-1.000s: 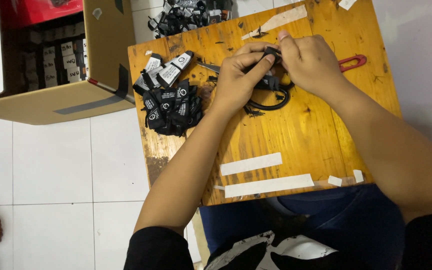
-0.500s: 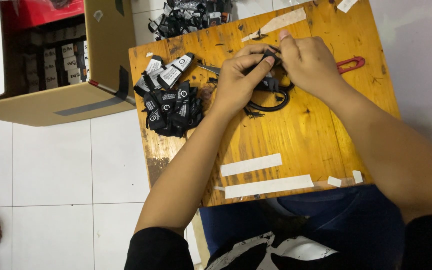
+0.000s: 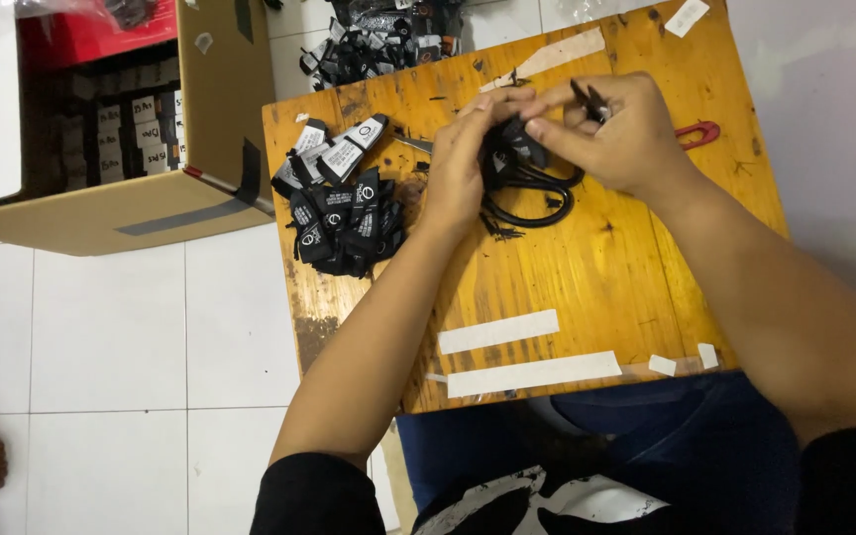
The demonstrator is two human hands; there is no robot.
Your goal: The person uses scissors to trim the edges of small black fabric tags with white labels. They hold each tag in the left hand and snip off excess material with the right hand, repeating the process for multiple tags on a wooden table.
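Not much has shifted, your hands are still bunched mid-table. Left hand (image 3: 463, 163) and right hand (image 3: 614, 134) both pinch the coiled black cable (image 3: 527, 178); keep loops tight before tagging.

We are seeing a cardboard box (image 3: 165, 203) sitting left of the wooden table (image 3: 606, 287); white tape strips (image 3: 499, 331) lying near its front edge.

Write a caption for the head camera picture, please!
Two hands bundle a black cable on a wooden table beside black tags.
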